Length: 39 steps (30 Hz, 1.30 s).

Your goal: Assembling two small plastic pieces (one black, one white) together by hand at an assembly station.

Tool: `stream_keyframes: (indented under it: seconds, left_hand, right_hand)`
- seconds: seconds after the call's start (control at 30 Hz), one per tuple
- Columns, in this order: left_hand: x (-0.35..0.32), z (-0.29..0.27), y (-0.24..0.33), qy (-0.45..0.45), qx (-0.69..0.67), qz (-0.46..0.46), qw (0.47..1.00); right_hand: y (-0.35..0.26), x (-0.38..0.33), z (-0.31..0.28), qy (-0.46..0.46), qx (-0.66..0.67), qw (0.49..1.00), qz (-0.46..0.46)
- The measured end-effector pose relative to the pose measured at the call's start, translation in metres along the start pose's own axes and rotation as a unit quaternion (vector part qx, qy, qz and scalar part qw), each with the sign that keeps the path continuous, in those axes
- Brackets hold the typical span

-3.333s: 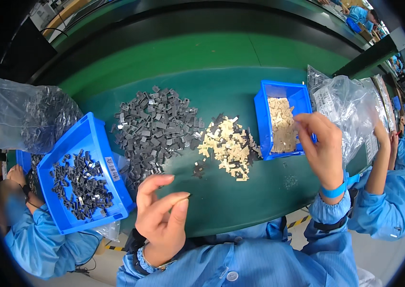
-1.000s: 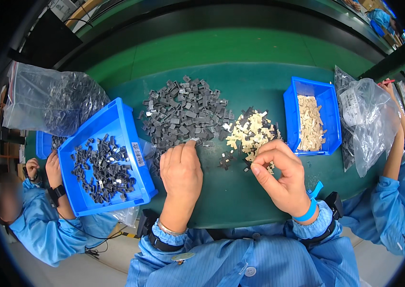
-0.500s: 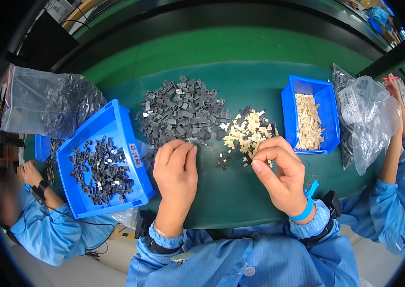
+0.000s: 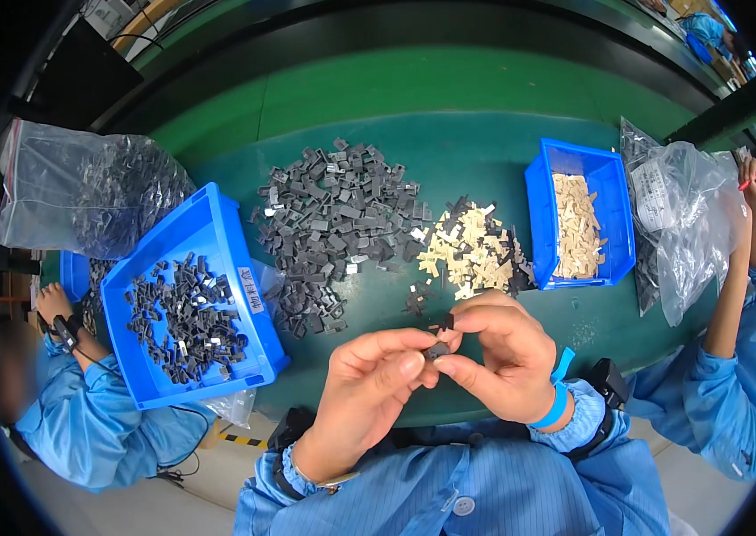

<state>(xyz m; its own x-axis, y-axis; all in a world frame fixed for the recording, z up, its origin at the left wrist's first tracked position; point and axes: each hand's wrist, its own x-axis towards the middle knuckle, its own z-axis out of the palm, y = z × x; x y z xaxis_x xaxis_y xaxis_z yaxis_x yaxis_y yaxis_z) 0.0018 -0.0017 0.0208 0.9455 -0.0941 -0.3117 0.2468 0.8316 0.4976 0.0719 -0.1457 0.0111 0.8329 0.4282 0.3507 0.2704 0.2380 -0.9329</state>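
Note:
Close to the table's near edge my two hands meet, fingertips almost touching. My left hand (image 4: 367, 380) pinches a small dark grey plastic clip (image 4: 436, 350) between thumb and fingers. A tiny black piece (image 4: 448, 320) sits in the thumb-and-finger pinch of my right hand (image 4: 514, 364), right by the clip; whether the two touch cannot be told. Beyond my left hand spreads a heap of similar grey clips (image 4: 342, 201). Past my right hand lies a smaller heap of cream and black flat pieces (image 4: 467, 250).
At left a tilted blue bin (image 4: 239, 246) holds dark parts, with a clear bag (image 4: 56, 188) of dark parts behind it. A smaller blue bin (image 4: 537, 210) with cream pieces stands right, beside another plastic bag (image 4: 686, 205). Co-workers' arms (image 4: 731, 304) show at both sides.
My left hand has come away from the grey heap with a clip, moving right and nearer. My right hand has left the cream-and-black heap and moved nearer, meeting the left.

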Motion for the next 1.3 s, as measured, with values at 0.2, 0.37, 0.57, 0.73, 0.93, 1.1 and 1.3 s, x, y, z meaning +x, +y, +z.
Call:
stream_keyframes:
  seconds: [0.2,0.37,0.57,0.73,0.93,1.1,1.3]
  left_hand:
    - [-0.003,0.002,-0.007,0.005,0.201,0.165,0.966]
    - [-0.004,0.006,-0.005,0.065,0.269,0.222,0.935]
    - [-0.005,0.007,-0.006,0.090,0.359,0.267,0.890]
    - [-0.006,0.011,-0.004,0.084,0.385,0.271,0.878]
    - [-0.006,0.010,-0.004,0.079,0.385,0.272,0.878]
    - [-0.005,0.010,-0.005,0.080,0.373,0.274,0.883]
    - [-0.006,0.007,-0.007,0.082,0.367,0.273,0.885]
  right_hand:
    - [-0.002,0.000,0.002,-0.004,0.005,1.000,0.011]
    - [-0.004,-0.002,0.002,0.015,0.093,0.994,0.063]
    - [-0.008,-0.002,0.004,0.008,0.112,0.987,0.115]
    - [-0.008,-0.002,0.006,0.019,0.112,0.986,0.121]
    - [-0.008,-0.002,0.006,0.020,0.102,0.987,0.119]
    - [-0.009,0.000,0.006,0.018,0.083,0.989,0.118]
    - [-0.011,-0.002,0.008,0.032,0.076,0.986,0.144]
